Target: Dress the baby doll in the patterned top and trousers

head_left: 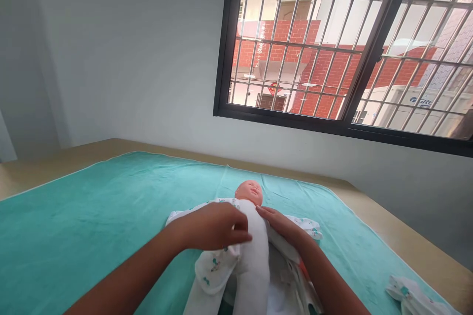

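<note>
A baby doll [253, 236] with a white cloth body lies on its back on an opened white printed garment [214, 263], head toward the window. My left hand [212, 226] rests on the doll's left side, fingers curled and pinching garment fabric against its chest. My right hand [283, 224] lies flat along the doll's other side, fingers stretched toward the shoulder, on the garment's other flap.
A teal towel [92, 221] covers the tan surface [406, 241] under the doll. A second small white printed garment [414, 298] lies at the towel's right near corner. A barred window [343, 44] fills the wall behind.
</note>
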{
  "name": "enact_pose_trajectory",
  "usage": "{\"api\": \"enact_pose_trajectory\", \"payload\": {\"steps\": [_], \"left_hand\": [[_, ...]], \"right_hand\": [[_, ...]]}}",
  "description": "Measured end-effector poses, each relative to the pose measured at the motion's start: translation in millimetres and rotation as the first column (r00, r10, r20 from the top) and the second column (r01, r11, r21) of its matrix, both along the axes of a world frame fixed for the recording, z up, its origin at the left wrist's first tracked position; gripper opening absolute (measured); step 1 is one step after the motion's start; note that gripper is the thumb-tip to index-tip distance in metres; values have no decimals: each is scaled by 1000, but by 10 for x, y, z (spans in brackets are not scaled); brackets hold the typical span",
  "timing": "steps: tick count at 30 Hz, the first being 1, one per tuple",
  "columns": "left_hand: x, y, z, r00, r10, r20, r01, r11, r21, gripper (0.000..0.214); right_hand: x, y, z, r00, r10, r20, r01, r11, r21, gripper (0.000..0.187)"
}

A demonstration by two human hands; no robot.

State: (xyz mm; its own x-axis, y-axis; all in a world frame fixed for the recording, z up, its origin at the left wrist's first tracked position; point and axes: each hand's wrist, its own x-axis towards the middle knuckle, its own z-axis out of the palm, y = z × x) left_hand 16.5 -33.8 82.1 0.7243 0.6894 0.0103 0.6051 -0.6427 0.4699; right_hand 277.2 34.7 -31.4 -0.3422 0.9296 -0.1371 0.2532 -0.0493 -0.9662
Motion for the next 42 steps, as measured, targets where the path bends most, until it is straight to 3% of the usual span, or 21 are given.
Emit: {"api": "enact_pose_trajectory", "payload": {"steps": [3,6,11,17,20,22,24,26,28,31,34,36,39,42], "left_hand": [[158,186,-254,958,217,188,-252,950,185,31],[271,374,-540,916,333,223,-385,887,256,26],[237,660,-802,826,482,294,-532,839,119,21],[147,841,-835,770,556,313,-576,817,-33,20],[192,756,-771,732,530,429,-509,843,-173,23],[232,653,-693,686,467,558,-326,883,-338,28],[255,558,-602,643,410,646,-100,882,-461,32],[246,500,-513,651,393,649,-23,865,-501,33],[198,471,-432,696,398,598,-113,883,-455,31],[72,392,-311,863,331,381,-265,940,-215,28],[-38,202,-207,983,175,51,-175,984,10,38],[-57,45,-164,983,133,-126,-123,989,84,43],[-10,-144,-132,935,166,-312,-109,975,193,45],[47,-252,-107,882,163,-443,-51,966,254,31]], "right_hand": [[-5,31,-15,1000,8,4,-8,1000,3,60],[1,47,-25,1000,-2,26,2,1000,11,59],[15,47,-32,999,-16,52,15,1000,14,57],[15,70,-36,998,1,63,-3,1000,25,56],[6,66,-24,998,-3,55,2,1000,16,56],[-1,52,-7,999,-3,48,2,1000,6,56],[-5,35,12,999,7,36,-7,1000,-4,57],[-9,20,32,1000,12,24,-12,1000,-7,57],[-12,7,49,999,3,33,-3,1000,-3,57],[-18,-10,66,998,-15,53,16,1000,-6,59],[-22,-20,67,999,-21,40,22,999,-24,59],[-21,-17,57,999,-16,30,17,1000,-20,58],[-15,1,35,999,-13,35,13,1000,-4,57],[-10,18,12,999,-13,48,13,1000,15,54]]}}
